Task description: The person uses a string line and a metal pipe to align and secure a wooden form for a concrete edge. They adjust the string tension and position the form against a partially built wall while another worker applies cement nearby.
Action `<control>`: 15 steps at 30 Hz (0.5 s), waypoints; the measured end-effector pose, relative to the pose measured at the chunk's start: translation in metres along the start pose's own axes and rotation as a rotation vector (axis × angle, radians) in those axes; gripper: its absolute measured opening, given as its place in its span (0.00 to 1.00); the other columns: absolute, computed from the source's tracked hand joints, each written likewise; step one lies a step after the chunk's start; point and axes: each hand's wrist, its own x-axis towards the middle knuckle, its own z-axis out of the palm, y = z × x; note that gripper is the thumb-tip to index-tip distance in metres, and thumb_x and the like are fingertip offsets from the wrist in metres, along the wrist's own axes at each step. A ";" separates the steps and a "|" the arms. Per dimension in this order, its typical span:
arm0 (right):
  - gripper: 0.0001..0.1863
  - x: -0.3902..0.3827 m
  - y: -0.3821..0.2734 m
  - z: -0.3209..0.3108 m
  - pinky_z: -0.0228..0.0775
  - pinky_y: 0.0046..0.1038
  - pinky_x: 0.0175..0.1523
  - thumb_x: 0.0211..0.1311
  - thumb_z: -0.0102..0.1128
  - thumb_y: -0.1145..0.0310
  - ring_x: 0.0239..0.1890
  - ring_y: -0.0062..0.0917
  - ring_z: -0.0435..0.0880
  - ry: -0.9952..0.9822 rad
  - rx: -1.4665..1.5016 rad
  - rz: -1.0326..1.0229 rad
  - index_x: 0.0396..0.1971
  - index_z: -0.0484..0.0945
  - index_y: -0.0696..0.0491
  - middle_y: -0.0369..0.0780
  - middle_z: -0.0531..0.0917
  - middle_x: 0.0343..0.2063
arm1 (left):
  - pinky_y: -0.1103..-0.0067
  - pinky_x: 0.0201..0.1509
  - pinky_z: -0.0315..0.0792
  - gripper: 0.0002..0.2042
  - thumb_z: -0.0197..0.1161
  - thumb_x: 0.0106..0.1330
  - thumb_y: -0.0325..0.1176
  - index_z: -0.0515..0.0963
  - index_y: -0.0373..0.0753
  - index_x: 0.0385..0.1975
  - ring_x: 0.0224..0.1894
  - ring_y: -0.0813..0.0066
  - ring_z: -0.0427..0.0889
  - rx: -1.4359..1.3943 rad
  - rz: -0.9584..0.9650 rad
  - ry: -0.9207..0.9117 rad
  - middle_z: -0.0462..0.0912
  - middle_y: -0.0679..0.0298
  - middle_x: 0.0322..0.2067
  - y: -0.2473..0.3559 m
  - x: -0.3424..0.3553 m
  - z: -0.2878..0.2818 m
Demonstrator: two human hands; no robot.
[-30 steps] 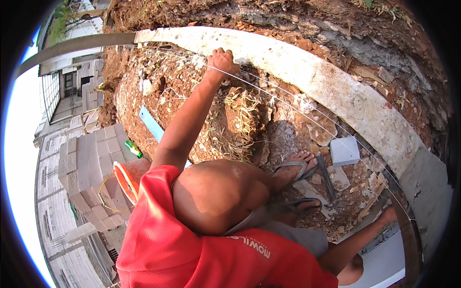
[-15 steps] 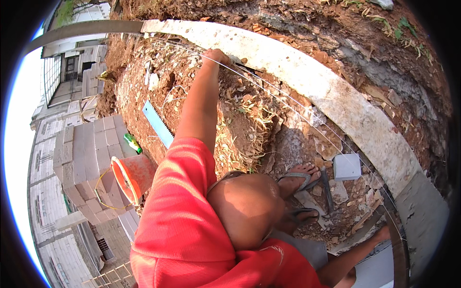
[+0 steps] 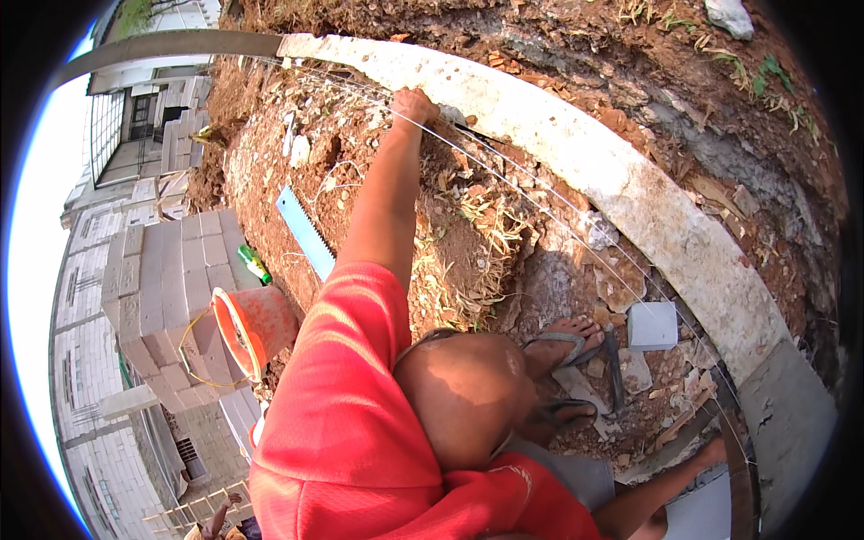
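My left arm stretches far forward over the rubble. My left hand is closed in a fist at the inner edge of a long pale concrete beam, right by the taut white strings; what it grips, if anything, is hidden. Low at the right, my right hand reaches to a dark curved strip near the beam's grey end. Its fingers are hidden there. A pale grey block lies on the stony ground between the hands, with a dark bar-like tool beside my sandalled foot.
Left of my arm lies a blue toothed saw blade. Further left are an orange bucket, a green bottle and stacked grey blocks. Another person shows at the lower left. A rough earth bank rises beyond the beam.
The whole view has shifted slightly, and my left hand appears a little further right, still closed by the strings. Another person has come into view at the lower left.
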 end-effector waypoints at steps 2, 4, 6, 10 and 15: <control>0.16 0.000 0.005 0.004 0.75 0.39 0.50 0.72 0.61 0.62 0.45 0.38 0.85 0.028 -0.030 -0.029 0.50 0.84 0.56 0.45 0.87 0.45 | 0.72 0.64 0.74 0.23 0.58 0.66 0.44 0.83 0.37 0.56 0.59 0.62 0.83 0.063 0.008 0.078 0.84 0.52 0.57 -0.005 -0.001 0.014; 0.15 -0.003 0.011 0.010 0.74 0.42 0.49 0.75 0.55 0.58 0.44 0.39 0.85 0.132 -0.125 -0.115 0.50 0.84 0.51 0.45 0.87 0.43 | 0.72 0.66 0.74 0.23 0.59 0.66 0.44 0.83 0.38 0.56 0.60 0.61 0.83 -0.012 -0.041 0.124 0.84 0.51 0.57 0.009 0.004 0.018; 0.14 -0.003 0.015 0.008 0.75 0.40 0.49 0.72 0.60 0.61 0.44 0.39 0.85 0.096 -0.142 -0.122 0.46 0.84 0.56 0.46 0.87 0.44 | 0.72 0.67 0.74 0.23 0.61 0.65 0.45 0.84 0.38 0.54 0.60 0.61 0.82 -0.059 -0.075 0.147 0.84 0.51 0.56 0.008 0.002 0.025; 0.14 0.003 0.029 0.005 0.76 0.39 0.50 0.70 0.64 0.62 0.45 0.39 0.85 0.026 -0.064 -0.079 0.45 0.84 0.58 0.47 0.87 0.45 | 0.73 0.64 0.76 0.22 0.65 0.62 0.46 0.86 0.37 0.51 0.60 0.61 0.83 -0.206 -0.101 0.119 0.84 0.51 0.55 0.006 0.011 0.016; 0.15 0.004 0.015 0.000 0.76 0.38 0.50 0.70 0.64 0.62 0.45 0.39 0.85 0.040 -0.064 -0.086 0.45 0.84 0.58 0.47 0.87 0.45 | 0.74 0.61 0.79 0.20 0.68 0.58 0.43 0.87 0.38 0.47 0.57 0.60 0.85 -0.278 -0.066 0.127 0.86 0.49 0.52 -0.007 0.011 0.031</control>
